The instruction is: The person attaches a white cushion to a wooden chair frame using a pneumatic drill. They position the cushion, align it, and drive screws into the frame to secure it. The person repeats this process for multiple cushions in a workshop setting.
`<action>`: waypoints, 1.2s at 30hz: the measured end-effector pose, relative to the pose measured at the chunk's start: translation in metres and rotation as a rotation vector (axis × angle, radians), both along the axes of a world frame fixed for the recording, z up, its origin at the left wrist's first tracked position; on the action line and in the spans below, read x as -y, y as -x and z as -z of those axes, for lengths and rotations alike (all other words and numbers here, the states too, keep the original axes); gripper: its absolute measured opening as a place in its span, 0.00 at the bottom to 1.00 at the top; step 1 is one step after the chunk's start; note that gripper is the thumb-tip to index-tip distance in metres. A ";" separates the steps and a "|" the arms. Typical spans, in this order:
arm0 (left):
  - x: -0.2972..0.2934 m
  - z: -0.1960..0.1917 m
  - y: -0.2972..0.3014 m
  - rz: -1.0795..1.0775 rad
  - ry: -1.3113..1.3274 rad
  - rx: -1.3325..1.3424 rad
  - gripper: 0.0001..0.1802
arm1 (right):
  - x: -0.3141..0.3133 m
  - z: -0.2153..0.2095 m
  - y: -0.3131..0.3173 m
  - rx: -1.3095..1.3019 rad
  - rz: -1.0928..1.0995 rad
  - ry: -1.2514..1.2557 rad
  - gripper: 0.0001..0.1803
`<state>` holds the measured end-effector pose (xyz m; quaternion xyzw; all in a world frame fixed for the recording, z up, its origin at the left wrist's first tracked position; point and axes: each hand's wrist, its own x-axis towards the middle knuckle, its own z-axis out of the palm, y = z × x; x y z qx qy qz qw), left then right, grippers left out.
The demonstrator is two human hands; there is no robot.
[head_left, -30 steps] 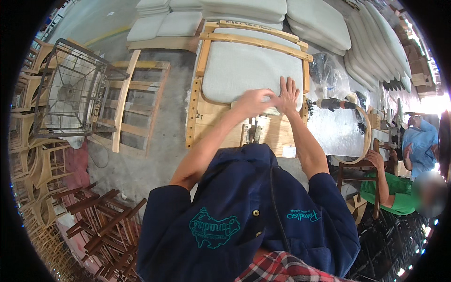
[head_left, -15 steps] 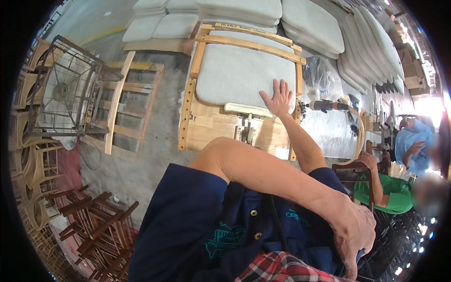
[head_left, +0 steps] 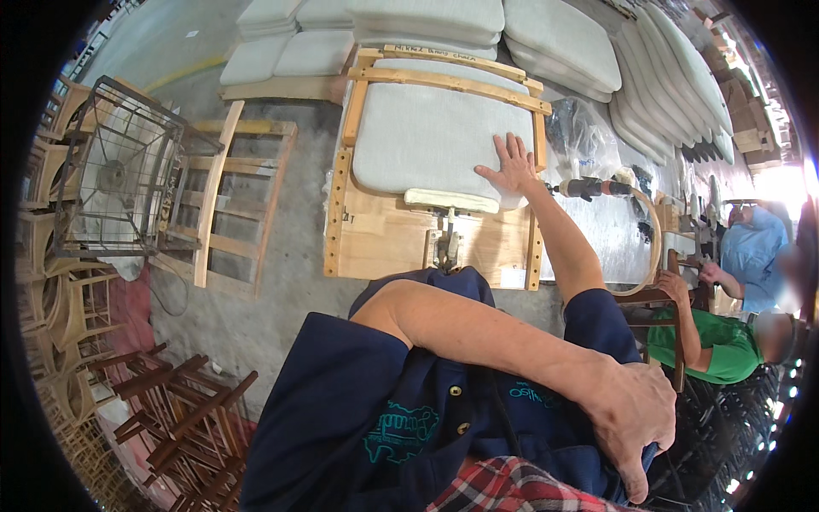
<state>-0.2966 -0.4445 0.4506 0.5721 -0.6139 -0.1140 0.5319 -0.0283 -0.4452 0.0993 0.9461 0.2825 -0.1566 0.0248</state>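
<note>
A navy garment fills the near edge, with red plaid cloth at its hem. The left arm crosses the body, and the left grip rests thumb down against the navy cloth at the person's right side, well apart from the cushion; its fingertips are hidden, so I cannot tell whether it is clenched on anything.

Farther out, a metal clamp sits on a plywood board, its pale padded bar at the near edge of a light grey cushion. The right grip is released, fingers spread on the cushion's near right part, so most of the cushion lies left of and beyond it. 2 wooden bars, a nearer bar and a farther bar, span the far end.

To the right are a power tool, its pale hose and 2 other people, 1 in green, 1 in blue. To the left stands a wooden pallet. Beyond the board, more cushions lie stacked.
</note>
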 end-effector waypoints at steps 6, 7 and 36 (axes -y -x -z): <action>-0.002 0.005 -0.005 0.015 -0.014 -0.053 0.46 | 0.001 0.009 0.001 0.071 0.035 -0.049 0.61; -0.002 0.006 -0.006 0.020 -0.016 -0.061 0.47 | 0.001 0.014 0.003 0.084 0.059 -0.087 0.61; 0.004 0.098 -0.087 0.375 -0.188 -0.455 0.44 | 0.001 0.025 0.014 0.255 0.139 -0.336 0.50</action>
